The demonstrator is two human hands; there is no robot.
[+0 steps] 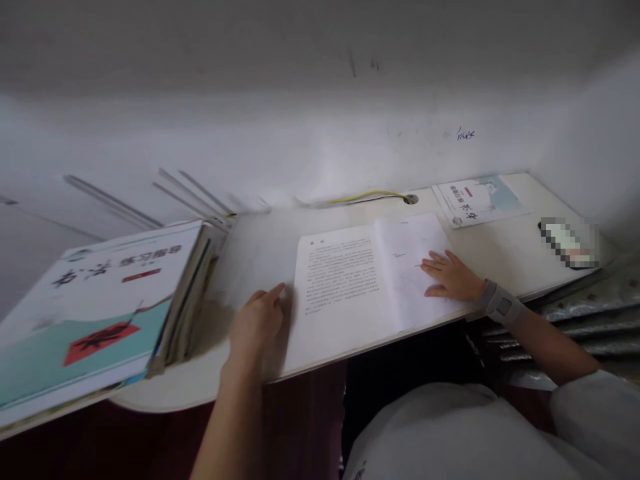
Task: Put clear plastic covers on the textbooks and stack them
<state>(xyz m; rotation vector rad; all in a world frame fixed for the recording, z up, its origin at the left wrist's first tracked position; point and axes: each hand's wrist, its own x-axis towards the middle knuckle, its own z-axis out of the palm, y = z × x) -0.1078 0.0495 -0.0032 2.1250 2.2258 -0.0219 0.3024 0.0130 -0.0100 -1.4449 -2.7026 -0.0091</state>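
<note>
An open book (pixel 367 273) lies on the white desk (pixel 250 247), its pages printed with dense text on the left and a faint sketch on the right. My right hand (pixel 449 277) rests flat on the right page, fingers spread, with a grey wrist brace (pixel 497 301) around the wrist. My left hand (pixel 257 323) is slightly blurred and hovers at the book's left edge, its index finger reaching toward the page. It holds nothing.
A thick stack of books (pixel 100 300) overhangs the desk's left end. At the back right lie a thin booklet (pixel 477 200) and a pixelated flat object (pixel 567 243). A yellow cable (pixel 370 197) runs into a desk grommet (pixel 411 199). White walls enclose the desk's back.
</note>
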